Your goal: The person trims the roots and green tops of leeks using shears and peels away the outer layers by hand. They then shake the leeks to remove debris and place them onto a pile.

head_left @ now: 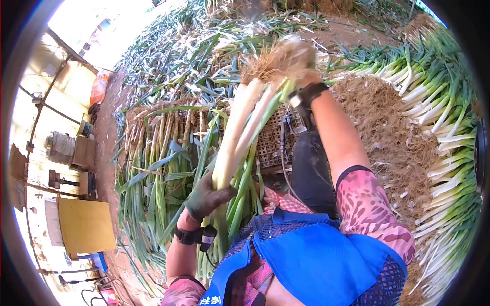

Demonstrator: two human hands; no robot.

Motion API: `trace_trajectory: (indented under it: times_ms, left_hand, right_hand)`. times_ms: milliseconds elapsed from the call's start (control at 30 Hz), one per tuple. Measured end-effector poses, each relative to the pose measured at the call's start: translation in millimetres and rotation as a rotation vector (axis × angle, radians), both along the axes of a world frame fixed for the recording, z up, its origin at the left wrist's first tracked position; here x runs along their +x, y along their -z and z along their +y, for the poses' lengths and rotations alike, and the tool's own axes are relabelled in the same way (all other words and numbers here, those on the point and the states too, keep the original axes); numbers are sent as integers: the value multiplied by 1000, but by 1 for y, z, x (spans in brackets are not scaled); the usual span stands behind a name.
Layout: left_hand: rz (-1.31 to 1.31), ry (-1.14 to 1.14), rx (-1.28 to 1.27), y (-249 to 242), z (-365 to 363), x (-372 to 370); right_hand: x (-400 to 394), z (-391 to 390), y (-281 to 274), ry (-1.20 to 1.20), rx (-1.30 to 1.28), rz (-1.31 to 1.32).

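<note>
My left hand (210,196), in a dark glove, is closed around several thick leeks (240,130). Their white shafts slant up and away from me, with the brown roots (263,65) at the far end and green leaves hanging down past my wrist. Up by those roots is my right hand (302,60), smeared by motion. Its fingers do not show clearly, so whether it holds anything is hidden. Below the leeks' roots stands a perforated plastic crate (269,140).
Untrimmed leeks (158,153) lie piled at left. A heap of cut roots (380,120) covers the ground at right, ringed by a curved row of cleaned leeks (444,153). Leaf scraps (189,56) spread behind. A hose (284,153) runs near my dark-clad leg (311,173).
</note>
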State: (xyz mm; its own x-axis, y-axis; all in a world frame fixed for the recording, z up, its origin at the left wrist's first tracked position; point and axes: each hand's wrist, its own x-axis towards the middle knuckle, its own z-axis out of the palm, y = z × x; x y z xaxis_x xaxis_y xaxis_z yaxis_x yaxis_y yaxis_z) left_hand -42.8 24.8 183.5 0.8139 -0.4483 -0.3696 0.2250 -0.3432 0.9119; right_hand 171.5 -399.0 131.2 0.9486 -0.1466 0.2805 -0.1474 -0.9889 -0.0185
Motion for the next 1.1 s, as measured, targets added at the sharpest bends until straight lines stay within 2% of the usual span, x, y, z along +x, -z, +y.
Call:
trace_trajectory:
  times_ms: [133,200,333,400,467,500,533,567,600,700,767,800,833,900,933,967,1000,1033,1067,1100]
  left_hand:
    - [-13,-127,-3,36,48,-23]
    - [-45,-279,122,47,46,-21]
    - [-144,-282,316,72,41,3]
    - [-129,-257,235,84,35,18]
    - [-141,-220,106,110,41,25]
    - [-146,-174,208,111,44,28]
    - [-67,-160,154,99,37,29]
    - [-30,-167,-11,110,37,30]
    - [-44,-172,-57,115,32,32]
    - [20,-103,5,164,52,48]
    - [53,-95,100,171,50,54]
    - [54,-91,116,171,44,50]
    - [56,-56,122,172,39,49]
    - [56,0,152,173,28,44]
    - [70,30,133,172,23,41]
    - [84,58,119,170,17,38]
    - [98,82,108,169,14,35]
    - [72,104,121,171,13,34]
    - [50,111,134,163,9,30]
    - [28,117,149,151,0,26]
  right_hand:
    - [-22,-95,-39,127,-26,-65]
    - [-49,-137,-53,176,-49,-90]
    - [-148,-221,-57,299,-88,-80]
    - [-222,-258,-48,400,-109,-19]
    - [-303,-288,-27,519,-108,88]
    - [-349,-301,-12,597,-106,160]
    - [-399,-307,2,683,-98,238]
    - [-453,-309,15,780,-83,322]
    - [-506,-305,31,875,-53,417]
    - [-627,-267,92,1039,108,684]
    - [-659,-242,142,981,237,766]
    - [-654,-235,163,947,328,720]
    - [-609,-223,152,1079,592,537]
    - [-507,-189,116,1306,1072,4]
    - [-453,-219,105,999,824,268]
    - [-364,-201,60,1028,815,82]
    - [-290,-190,29,645,1110,-296]
    - [-216,-178,-2,168,1466,-549]
    - [-136,-161,-75,258,969,72]
    - [-92,-122,-67,-144,1040,-366]
